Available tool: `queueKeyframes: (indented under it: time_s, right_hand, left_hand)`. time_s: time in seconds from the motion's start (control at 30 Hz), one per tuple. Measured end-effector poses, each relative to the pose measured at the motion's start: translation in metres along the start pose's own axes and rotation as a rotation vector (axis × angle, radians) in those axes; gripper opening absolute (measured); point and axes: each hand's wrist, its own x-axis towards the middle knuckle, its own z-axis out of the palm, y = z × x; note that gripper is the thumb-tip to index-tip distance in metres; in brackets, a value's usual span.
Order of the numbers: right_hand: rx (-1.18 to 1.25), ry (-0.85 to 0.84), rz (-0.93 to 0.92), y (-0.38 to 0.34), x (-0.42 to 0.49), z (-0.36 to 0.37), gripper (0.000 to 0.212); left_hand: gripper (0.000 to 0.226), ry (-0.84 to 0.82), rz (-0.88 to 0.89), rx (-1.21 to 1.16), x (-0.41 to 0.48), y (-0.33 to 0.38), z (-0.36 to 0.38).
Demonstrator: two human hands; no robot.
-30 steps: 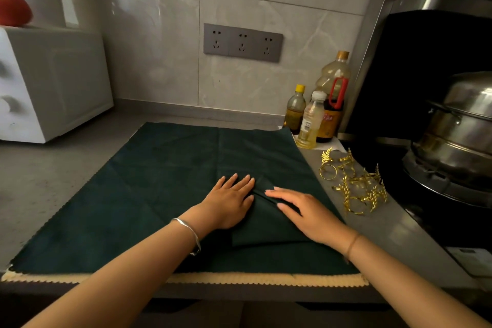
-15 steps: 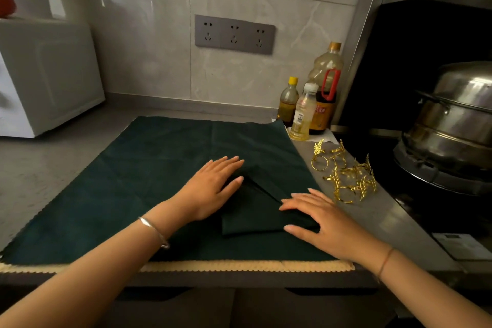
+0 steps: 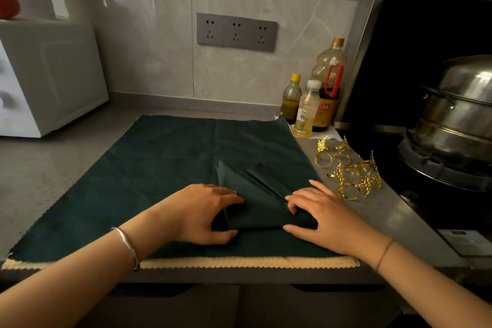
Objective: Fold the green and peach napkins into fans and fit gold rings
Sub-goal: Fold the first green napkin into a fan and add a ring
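A dark green napkin (image 3: 159,168) lies spread flat on the counter, with the scalloped edge of a peach napkin (image 3: 239,263) showing under its near side. On top of it sits a folded green napkin (image 3: 255,202) with diagonal pleats rising toward the back. My left hand (image 3: 205,213) grips its left end between fingers and thumb. My right hand (image 3: 316,213) pinches its right end with curled fingers, thumb along the near edge. A pile of gold leaf-shaped rings (image 3: 348,173) lies just right of the cloth, beyond my right hand.
Three oil bottles (image 3: 308,109) stand at the back right corner of the cloth. A stove with a steel steamer pot (image 3: 458,120) fills the right side. A white appliance (image 3: 45,77) stands at the back left. Grey counter (image 3: 53,162) shows left of the cloth.
Both hands went from lying flat on the folded napkin to gripping its two ends. The right hand slid right and nearer; the pleated folds now show between the hands.
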Motion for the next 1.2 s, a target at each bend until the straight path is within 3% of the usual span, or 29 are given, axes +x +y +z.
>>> queueKeyframes:
  time_s: [0.17, 0.3, 0.47, 0.53, 0.57, 0.67, 0.83, 1.03, 1.2]
  right_hand:
    - [0.007, 0.034, 0.002, -0.003, 0.003, 0.001, 0.047]
    - [0.129, 0.090, 0.075, -0.001, 0.014, 0.002, 0.051]
    - [0.158, 0.117, 0.150, 0.001, 0.027, 0.003, 0.032]
    - [0.197, 0.115, 0.168, -0.002, 0.031, 0.002, 0.022]
    - [0.217, 0.088, 0.178, -0.003, 0.032, 0.002, 0.025]
    - [0.196, -0.004, 0.167, -0.002, 0.036, 0.002, 0.045]
    - [0.038, -0.065, 0.120, -0.006, 0.036, 0.002, 0.043]
    - [-0.042, -0.045, 0.057, -0.013, 0.033, 0.001, 0.044]
    - [-0.052, -0.178, 0.013, -0.024, 0.034, -0.002, 0.056]
  left_hand:
    - [0.050, 0.022, -0.006, -0.020, 0.005, -0.002, -0.004]
    - [0.048, 0.152, -0.150, -0.225, 0.016, -0.014, -0.002]
    - [0.024, 0.267, -0.304, -0.421, 0.034, -0.019, 0.007]
    - [0.028, 0.288, -0.300, -0.407, 0.037, -0.018, 0.010]
    - [0.041, 0.291, -0.270, -0.358, 0.039, -0.017, 0.012]
    - [0.062, 0.258, -0.146, -0.211, 0.042, -0.016, 0.015]
    - [0.050, 0.046, -0.125, -0.114, 0.051, -0.016, 0.024]
    - [0.049, -0.049, -0.152, -0.222, 0.052, -0.021, 0.032]
    - [0.049, -0.066, -0.168, -0.318, 0.052, -0.022, 0.031]
